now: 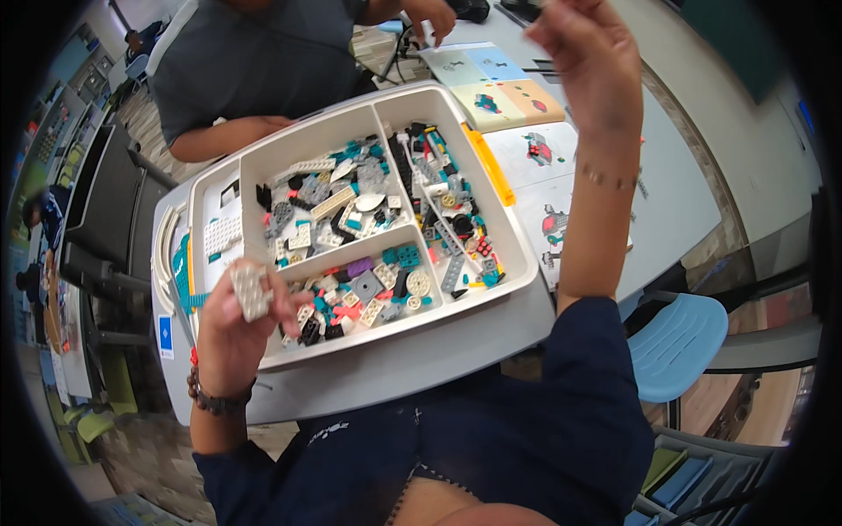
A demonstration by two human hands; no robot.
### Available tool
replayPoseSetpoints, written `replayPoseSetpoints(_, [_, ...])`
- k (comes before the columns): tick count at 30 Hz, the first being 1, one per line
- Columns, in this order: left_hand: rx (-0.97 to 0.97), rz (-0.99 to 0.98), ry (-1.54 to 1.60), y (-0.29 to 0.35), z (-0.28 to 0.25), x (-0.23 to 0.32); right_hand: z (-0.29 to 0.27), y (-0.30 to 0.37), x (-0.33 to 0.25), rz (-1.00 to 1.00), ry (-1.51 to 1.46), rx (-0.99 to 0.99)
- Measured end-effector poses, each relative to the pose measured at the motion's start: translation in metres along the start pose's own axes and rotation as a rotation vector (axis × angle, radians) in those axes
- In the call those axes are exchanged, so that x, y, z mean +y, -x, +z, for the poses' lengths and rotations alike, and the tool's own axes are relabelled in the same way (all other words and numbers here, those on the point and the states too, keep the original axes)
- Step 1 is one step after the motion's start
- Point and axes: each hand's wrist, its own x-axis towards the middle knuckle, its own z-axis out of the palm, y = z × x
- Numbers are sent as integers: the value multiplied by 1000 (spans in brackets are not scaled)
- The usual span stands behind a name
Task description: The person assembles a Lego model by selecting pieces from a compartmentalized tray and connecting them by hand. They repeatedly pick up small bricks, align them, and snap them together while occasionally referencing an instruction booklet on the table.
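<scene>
My left hand (pixel 230 337) is closed on a white studded building brick (pixel 250 293), raised over the near left corner of a white sorting tray (pixel 386 333). My right hand (pixel 589 57) is lifted to the top edge of the view, beyond the instruction sheets. Its fingers are curled together and smeared by motion. What they pinch is cut off and too blurred to make out. Loose bricks (pixel 333 210) in white, teal, grey and black fill the tray's large middle compartment. More small pieces (pixel 364 298) and rods (pixel 447 219) lie in the near and right compartments.
Across the grey table (pixel 421 364), a person in a dark shirt (pixel 254 70) rests an arm by the tray. Picture instruction sheets (pixel 500 88) lie right of it. A yellow latch (pixel 489 162) marks the tray's right side. A blue chair (pixel 680 346) stands at the right.
</scene>
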Motion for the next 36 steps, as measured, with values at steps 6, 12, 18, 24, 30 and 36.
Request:
replayPoseSetpoints(6, [48, 129, 4, -9, 21, 13, 96, 73, -6, 204, 40, -319])
replayPoseSetpoints(12, [-118, 173, -16, -13, 18, 9, 117, 86, -14, 183, 158, -246])
replayPoseSetpoints(18, [-105, 271, -41, -11, 24, 2, 130, 101, -7, 191, 127, -237])
replayPoseSetpoints(24, [-141, 300, -17, -15, 22, -4, 131, 102, -2, 139, 176, -227])
replayPoseSetpoints(30, [-118, 305, -28, -14, 26, -4, 132, 103, -6, 124, 233, -269])
replayPoseSetpoints(36, [-65, 339, -68, -13, 30, -6, 133, 104, -10, 108, 268, -273])
